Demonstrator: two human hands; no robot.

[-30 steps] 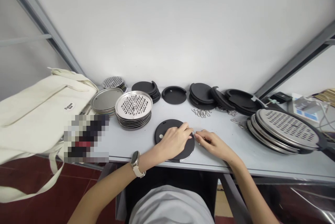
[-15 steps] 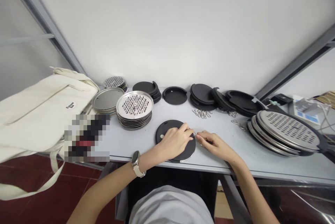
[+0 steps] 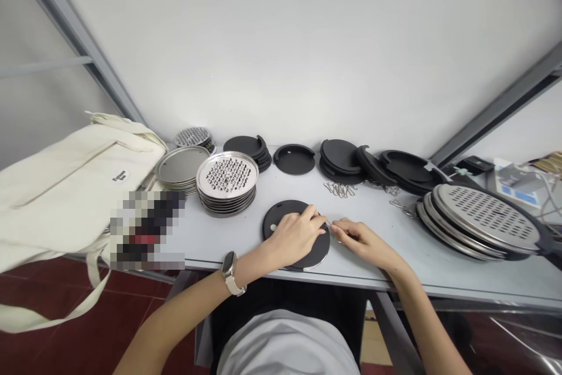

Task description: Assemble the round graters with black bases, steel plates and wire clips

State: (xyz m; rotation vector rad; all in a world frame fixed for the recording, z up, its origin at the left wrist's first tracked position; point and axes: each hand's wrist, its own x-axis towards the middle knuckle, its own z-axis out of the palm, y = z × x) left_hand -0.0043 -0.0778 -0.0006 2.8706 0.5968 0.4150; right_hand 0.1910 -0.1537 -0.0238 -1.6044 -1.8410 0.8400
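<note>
A black round disc (image 3: 318, 253) lies near the table's front edge, with a white spot on its left part and a light rim along its lower right. My left hand (image 3: 297, 236) rests over it, wearing a watch at the wrist, its fingers bent down and gripping the disc's right edge. Beside that edge my right hand (image 3: 362, 241) is closed, thumb and forefinger pinching a thin metal wire piece (image 3: 329, 223). The wire reaches toward the left fingertips; most of it is hidden by the fingers.
Behind the disc stand grater plates (image 3: 227, 175), plain metal discs (image 3: 183, 164) and black round holders (image 3: 341, 157). Bent wire pieces (image 3: 340, 189) lie in a small heap. To the right are stacked graters with handles (image 3: 492, 217); a cream bag (image 3: 79, 182) is at the left.
Both hands keep nearly the same position at the disc's right edge. The whole view has shifted very slightly.
</note>
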